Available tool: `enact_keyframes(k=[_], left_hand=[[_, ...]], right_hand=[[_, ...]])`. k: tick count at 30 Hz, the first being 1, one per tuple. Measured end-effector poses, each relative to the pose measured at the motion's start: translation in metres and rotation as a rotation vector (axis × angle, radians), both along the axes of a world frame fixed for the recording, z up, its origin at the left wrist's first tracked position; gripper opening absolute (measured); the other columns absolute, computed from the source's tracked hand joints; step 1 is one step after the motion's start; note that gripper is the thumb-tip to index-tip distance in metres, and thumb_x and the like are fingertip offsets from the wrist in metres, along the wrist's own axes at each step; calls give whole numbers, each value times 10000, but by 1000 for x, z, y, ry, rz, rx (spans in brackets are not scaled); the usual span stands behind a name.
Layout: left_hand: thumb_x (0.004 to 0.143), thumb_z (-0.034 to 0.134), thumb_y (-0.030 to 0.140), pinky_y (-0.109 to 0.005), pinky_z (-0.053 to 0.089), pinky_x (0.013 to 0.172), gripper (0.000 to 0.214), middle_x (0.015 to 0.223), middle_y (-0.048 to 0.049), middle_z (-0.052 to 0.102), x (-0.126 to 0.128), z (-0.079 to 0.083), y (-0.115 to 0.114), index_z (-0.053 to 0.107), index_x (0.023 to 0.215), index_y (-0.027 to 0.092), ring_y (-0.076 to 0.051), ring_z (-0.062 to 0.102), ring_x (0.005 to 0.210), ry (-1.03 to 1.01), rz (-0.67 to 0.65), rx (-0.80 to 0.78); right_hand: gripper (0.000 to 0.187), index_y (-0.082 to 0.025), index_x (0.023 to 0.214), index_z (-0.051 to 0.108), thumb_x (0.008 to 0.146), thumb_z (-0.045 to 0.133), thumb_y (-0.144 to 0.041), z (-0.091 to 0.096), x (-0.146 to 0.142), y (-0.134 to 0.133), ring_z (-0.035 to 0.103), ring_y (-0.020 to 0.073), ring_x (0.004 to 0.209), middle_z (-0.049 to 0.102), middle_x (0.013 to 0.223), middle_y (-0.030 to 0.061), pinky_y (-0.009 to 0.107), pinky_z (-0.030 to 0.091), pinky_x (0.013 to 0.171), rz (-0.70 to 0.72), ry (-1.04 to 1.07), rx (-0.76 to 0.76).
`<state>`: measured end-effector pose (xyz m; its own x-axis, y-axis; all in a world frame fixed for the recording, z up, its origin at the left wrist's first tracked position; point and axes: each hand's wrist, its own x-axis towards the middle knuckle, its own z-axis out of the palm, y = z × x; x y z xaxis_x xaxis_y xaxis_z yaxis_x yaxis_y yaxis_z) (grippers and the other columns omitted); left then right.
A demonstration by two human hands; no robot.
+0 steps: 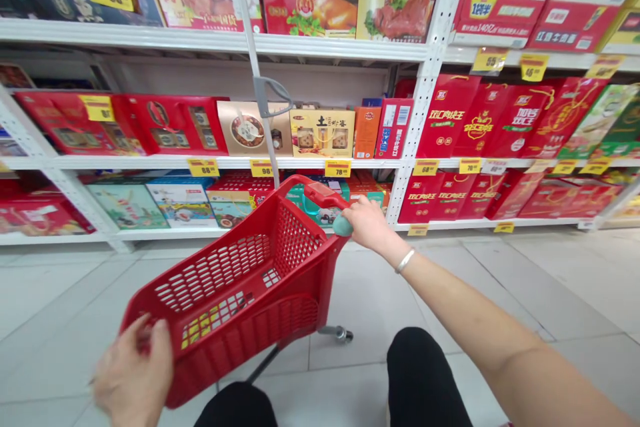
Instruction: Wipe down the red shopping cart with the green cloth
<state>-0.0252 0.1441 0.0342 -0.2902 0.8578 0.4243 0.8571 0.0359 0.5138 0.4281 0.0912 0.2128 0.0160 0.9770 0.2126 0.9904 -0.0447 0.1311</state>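
Note:
A red plastic shopping cart with a perforated basket stands slanted across the floor before me. My right hand, a silver bangle on its wrist, is closed around the cart's handle beside a teal end piece. At the lower left, my left hand is curled at the basket's near end, with red plastic showing between thumb and fingers. That hand is blurred, and its outer fingers are partly hidden. Through the slots in the basket floor, yellow shapes show that I cannot make out.
White metal shelves full of gift boxes run behind the cart, with yellow price tags along their edges. A grey pole rises in front of the shelves. A caster wheel rests on the pale tiles near my black-clad knees.

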Motion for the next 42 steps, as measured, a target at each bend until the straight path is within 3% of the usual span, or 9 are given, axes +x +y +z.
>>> enact_keyframes(k=[5, 9, 18, 25, 28, 30, 35, 39, 42], left_hand=[[1001, 327, 532, -499, 527, 992, 626, 1198, -206, 791, 87, 6, -24, 725, 1294, 147, -372, 718, 1140, -44, -150, -78], [1010, 322, 483, -494, 461, 996, 580, 971, -166, 827, 108, -7, -25, 806, 1186, 215, -352, 735, 1035, 124, -142, -152], [948, 413, 442, -453, 451, 1031, 458, 1042, -112, 840, 65, -5, -8, 823, 846, 263, -312, 733, 1123, 112, -216, -184], [876, 517, 327, -466, 490, 1021, 330, 893, -98, 836, 3, 22, 22, 805, 727, 266, -331, 744, 1076, 93, -221, -359], [867, 533, 372, -529, 466, 1080, 323, 968, -115, 844, -3, 36, 17, 822, 770, 267, -374, 726, 1136, 44, -170, -366], [908, 483, 428, -529, 460, 1103, 386, 1115, -122, 838, 12, 41, 1, 828, 861, 262, -369, 709, 1191, -75, -140, -271], [966, 405, 616, -433, 515, 1043, 538, 1217, -72, 817, 87, 39, -55, 798, 1092, 272, -289, 708, 1175, -341, -408, 16], [942, 486, 631, -457, 490, 947, 506, 804, -46, 784, 121, 36, -73, 696, 666, 262, -265, 704, 860, -222, -431, 159], [940, 548, 555, -385, 479, 763, 493, 618, -16, 662, 122, 37, -71, 583, 554, 250, -214, 627, 678, -200, -527, 191]], right_hand=[[297, -212, 1121, 776, 886, 642, -90, 4, -8, -2, 558, 331, 1168, 777, 1074, 138, 391, 391, 831, 16, -1, -16], [282, -194, 1086, 769, 896, 611, -57, 2, -5, -11, 555, 310, 1133, 768, 1082, 133, 381, 376, 823, 27, -3, -8], [251, -175, 979, 758, 913, 576, -15, -6, -34, -45, 552, 300, 1073, 754, 1007, 152, 393, 341, 796, 74, 30, 12], [236, -207, 975, 730, 874, 629, -18, 11, -62, -65, 548, 270, 1065, 754, 1039, 90, 390, 326, 776, 264, 113, -8], [230, -206, 963, 722, 891, 629, -8, 10, -69, -63, 542, 254, 1053, 745, 1051, 75, 385, 332, 776, 347, 145, -6], [197, -209, 926, 712, 887, 664, -22, 5, -78, -64, 536, 243, 1023, 736, 1014, 62, 371, 334, 770, 394, 195, -16], [182, -197, 957, 706, 975, 599, -51, -2, -106, -83, 524, 247, 997, 712, 975, 83, 365, 363, 793, 468, 223, 50], [211, -194, 972, 709, 1016, 545, -68, -1, -113, -94, 525, 252, 990, 705, 954, 94, 368, 394, 823, 471, 229, 54], [190, -200, 937, 707, 989, 576, -74, 3, -108, -94, 526, 256, 993, 699, 916, 87, 369, 405, 828, 469, 260, 20]])
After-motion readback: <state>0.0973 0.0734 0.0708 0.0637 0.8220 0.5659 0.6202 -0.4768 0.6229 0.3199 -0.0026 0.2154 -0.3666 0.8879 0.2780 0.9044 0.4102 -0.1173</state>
